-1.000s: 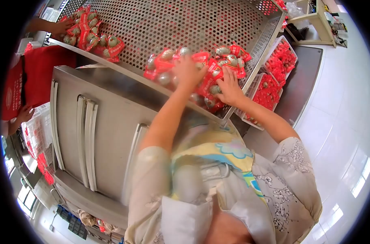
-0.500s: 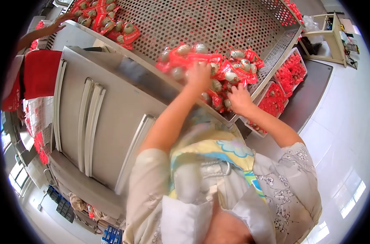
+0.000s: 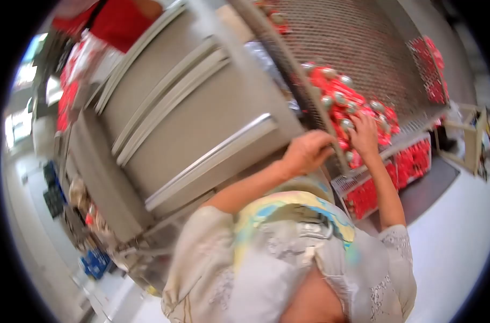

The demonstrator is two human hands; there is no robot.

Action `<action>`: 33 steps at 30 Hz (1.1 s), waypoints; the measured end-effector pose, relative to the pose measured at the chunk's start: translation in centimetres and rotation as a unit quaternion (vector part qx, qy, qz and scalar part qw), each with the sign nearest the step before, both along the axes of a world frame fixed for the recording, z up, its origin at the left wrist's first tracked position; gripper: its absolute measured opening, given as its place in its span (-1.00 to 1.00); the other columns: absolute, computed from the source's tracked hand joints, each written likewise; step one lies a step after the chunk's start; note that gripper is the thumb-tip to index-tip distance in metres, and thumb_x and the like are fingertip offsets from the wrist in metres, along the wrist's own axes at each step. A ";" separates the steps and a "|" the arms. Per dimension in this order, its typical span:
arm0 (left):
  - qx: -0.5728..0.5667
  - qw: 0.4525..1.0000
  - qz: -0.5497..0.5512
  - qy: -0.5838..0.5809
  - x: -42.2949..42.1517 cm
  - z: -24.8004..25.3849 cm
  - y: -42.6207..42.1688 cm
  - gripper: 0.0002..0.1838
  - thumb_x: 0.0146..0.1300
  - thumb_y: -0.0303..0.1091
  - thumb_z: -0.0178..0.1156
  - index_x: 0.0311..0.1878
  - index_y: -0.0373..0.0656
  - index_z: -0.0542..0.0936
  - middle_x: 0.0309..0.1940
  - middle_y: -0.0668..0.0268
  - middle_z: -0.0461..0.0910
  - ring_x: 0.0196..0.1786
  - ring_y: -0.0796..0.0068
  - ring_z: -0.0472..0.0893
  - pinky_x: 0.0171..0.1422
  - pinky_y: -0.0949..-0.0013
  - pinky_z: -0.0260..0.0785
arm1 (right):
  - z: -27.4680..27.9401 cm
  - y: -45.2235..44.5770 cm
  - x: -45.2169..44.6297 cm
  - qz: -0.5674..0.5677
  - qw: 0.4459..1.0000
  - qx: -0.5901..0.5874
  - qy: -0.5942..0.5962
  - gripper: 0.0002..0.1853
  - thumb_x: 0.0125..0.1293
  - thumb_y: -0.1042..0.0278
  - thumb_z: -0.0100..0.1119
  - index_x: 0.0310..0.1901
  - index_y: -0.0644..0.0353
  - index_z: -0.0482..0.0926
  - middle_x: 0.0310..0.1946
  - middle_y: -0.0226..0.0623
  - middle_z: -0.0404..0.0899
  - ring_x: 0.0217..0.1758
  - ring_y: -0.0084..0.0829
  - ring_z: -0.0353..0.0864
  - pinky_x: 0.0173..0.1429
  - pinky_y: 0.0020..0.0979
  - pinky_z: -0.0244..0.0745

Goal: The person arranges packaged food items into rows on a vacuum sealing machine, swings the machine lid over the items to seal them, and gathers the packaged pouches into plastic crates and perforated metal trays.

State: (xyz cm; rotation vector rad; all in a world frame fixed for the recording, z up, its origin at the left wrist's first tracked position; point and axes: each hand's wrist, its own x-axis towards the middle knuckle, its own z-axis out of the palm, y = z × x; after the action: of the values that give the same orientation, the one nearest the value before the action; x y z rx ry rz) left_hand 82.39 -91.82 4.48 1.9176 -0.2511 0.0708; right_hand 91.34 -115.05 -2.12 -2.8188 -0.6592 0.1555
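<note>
Red packs of pale greenish, egg-shaped items [image 3: 339, 99] lie heaped in the near corner of a perforated metal tray [image 3: 358, 37]. My right hand [image 3: 366, 134] reaches over the tray's near side, its fingers bent around a red pack [image 3: 384, 121] in the heap. My left hand [image 3: 308, 153] is outside the tray, close to its left wall. Its fingers are loosely curled and apart from the thumb, with nothing visible between them. Blur hides the exact contact of the right fingertips.
White crates of red packs [image 3: 412, 161] stand below the tray's right side. A metal cabinet with long handles [image 3: 202, 124] is at left. Beyond it is a person in red [image 3: 121, 21]. A wooden stand [image 3: 471, 134] stands at far right on the pale floor.
My left hand has left the packs and moved outside the tray wall. My right hand stays among the packs. The view has turned, shifting the tray right and bringing the cabinet further in.
</note>
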 end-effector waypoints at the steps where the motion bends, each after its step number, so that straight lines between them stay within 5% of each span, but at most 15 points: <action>1: -0.025 0.999 -0.017 0.033 -2.0 0.2 1.4 -0.78 0.07 -0.49 0.29 -0.18 -0.16 0.57 -0.29 0.20 0.59 -0.22 0.22 0.60 -0.21 0.29 0.49 | 0.0 1.7 -0.9 -0.010 1.000 -0.008 0.009 -0.51 0.16 0.19 0.23 0.10 0.24 0.47 0.20 -0.01 0.36 0.27 -0.03 0.31 0.37 -0.07 0.15; 6: 0.054 0.994 -0.064 0.071 -10.9 0.4 9.1 -0.82 0.15 -0.32 0.24 -0.20 -0.12 0.58 -0.32 0.23 0.59 -0.25 0.19 0.60 -0.18 0.21 0.47 | 4.4 14.9 -7.4 0.093 0.976 0.194 -0.022 -0.47 0.26 0.22 0.15 0.22 0.25 0.38 0.26 -0.01 0.32 0.35 0.01 0.23 0.43 -0.03 0.04; 7: 0.079 0.992 -0.056 0.080 -13.0 0.1 10.9 -0.82 0.17 -0.27 0.23 -0.21 -0.11 0.57 -0.32 0.24 0.58 -0.26 0.17 0.59 -0.18 0.19 0.46 | 4.9 18.2 -8.6 0.171 0.970 0.160 -0.070 -0.46 0.25 0.21 0.14 0.23 0.24 0.38 0.29 -0.02 0.29 0.40 -0.03 0.17 0.46 0.01 -0.05; 9: 0.099 0.989 0.001 0.111 -17.4 0.0 14.2 -0.78 0.19 -0.24 0.20 -0.14 -0.10 0.60 -0.25 0.22 0.61 -0.20 0.15 0.61 -0.13 0.18 0.46 | 6.6 25.0 -11.0 0.291 0.950 0.116 0.016 -0.39 0.26 0.09 0.12 0.30 0.18 0.33 0.37 -0.13 0.20 0.52 -0.11 -0.04 0.53 -0.02 -0.23; 10: 0.096 0.987 0.041 0.122 -19.7 0.0 15.8 -0.79 0.18 -0.26 0.21 -0.15 -0.10 0.60 -0.25 0.22 0.61 -0.20 0.14 0.61 -0.13 0.19 0.46 | 6.5 28.4 -12.3 0.343 0.934 0.102 0.026 -0.40 0.35 -0.03 -0.06 0.32 0.14 0.30 0.41 -0.19 0.16 0.53 -0.10 -0.08 0.54 0.01 -0.34; 15: 0.093 0.965 0.198 0.145 -28.5 0.6 20.7 -0.80 0.16 -0.35 0.25 -0.15 -0.15 0.62 -0.26 0.20 0.63 -0.24 0.19 0.63 -0.17 0.30 0.49 | 4.7 36.8 -14.7 0.454 0.889 -0.023 0.052 -0.34 0.35 -0.14 -0.13 0.36 0.09 0.24 0.44 -0.29 0.12 0.55 -0.16 -0.12 0.55 -0.03 -0.35; 19: 0.047 0.942 0.298 0.149 -32.0 0.1 21.5 -0.79 0.17 -0.42 0.26 -0.11 -0.19 0.61 -0.22 0.21 0.65 -0.21 0.30 0.66 -0.15 0.38 0.51 | 5.7 30.6 -7.2 0.300 0.939 -0.162 0.053 -0.25 0.33 -0.31 -0.24 0.36 0.11 0.25 0.45 -0.32 0.09 0.55 -0.17 -0.12 0.56 -0.06 -0.38; 21: 0.022 0.933 0.313 0.176 -32.6 0.1 21.4 -0.79 0.18 -0.33 0.24 -0.12 -0.14 0.62 -0.20 0.20 0.64 -0.15 0.21 0.63 -0.08 0.29 0.48 | 6.5 26.5 -3.4 0.200 0.944 -0.257 -0.045 -0.30 0.37 -0.27 -0.28 0.33 0.09 0.31 0.42 -0.29 0.17 0.52 -0.11 -0.04 0.54 -0.05 -0.27; 28: 0.033 0.935 0.310 0.170 -32.0 1.3 19.1 -0.78 0.19 -0.27 0.21 -0.12 -0.12 0.63 -0.18 0.18 0.64 -0.11 0.14 0.61 -0.03 0.22 0.47 | 2.8 19.8 -0.3 0.047 0.987 -0.009 0.155 -0.38 0.44 -0.12 -0.30 0.13 0.30 0.48 0.12 0.02 0.49 0.23 0.04 0.41 0.33 -0.17 0.24; 30: 0.053 0.930 0.315 0.182 -32.1 1.8 18.1 -0.76 0.20 -0.25 0.20 -0.11 -0.11 0.63 -0.17 0.18 0.64 -0.09 0.13 0.61 -0.02 0.22 0.47 | 0.0 17.4 -1.0 0.007 0.969 0.194 0.151 -0.49 0.45 0.03 -0.20 0.11 0.33 0.48 0.10 0.07 0.50 0.22 -0.03 0.43 0.32 -0.20 0.26; 31: 0.066 0.924 0.330 0.182 -32.2 1.8 17.9 -0.75 0.20 -0.23 0.19 -0.11 -0.11 0.63 -0.16 0.18 0.64 -0.09 0.13 0.61 -0.01 0.22 0.47 | -1.8 16.6 -1.5 0.004 0.972 0.233 0.035 -0.59 0.44 0.18 -0.10 0.08 0.36 0.49 0.07 0.06 0.52 0.18 -0.05 0.46 0.28 -0.24 0.30; 33: 0.072 0.911 0.351 0.203 -33.1 1.5 17.0 -0.70 0.21 -0.17 0.19 -0.06 -0.10 0.62 -0.09 0.19 0.63 -0.03 0.14 0.60 0.05 0.21 0.45 | 2.3 16.9 -5.7 -0.007 0.949 0.313 -0.030 -0.67 0.31 0.45 0.08 0.09 0.35 0.49 -0.05 -0.03 0.55 0.10 -0.12 0.50 0.22 -0.28 0.35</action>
State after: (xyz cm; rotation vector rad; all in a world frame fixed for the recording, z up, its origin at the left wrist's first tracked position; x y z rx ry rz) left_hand 49.29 -74.85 6.02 2.0289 0.7400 0.1290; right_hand 85.67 -98.11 0.13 -2.2188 -0.5728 -0.1247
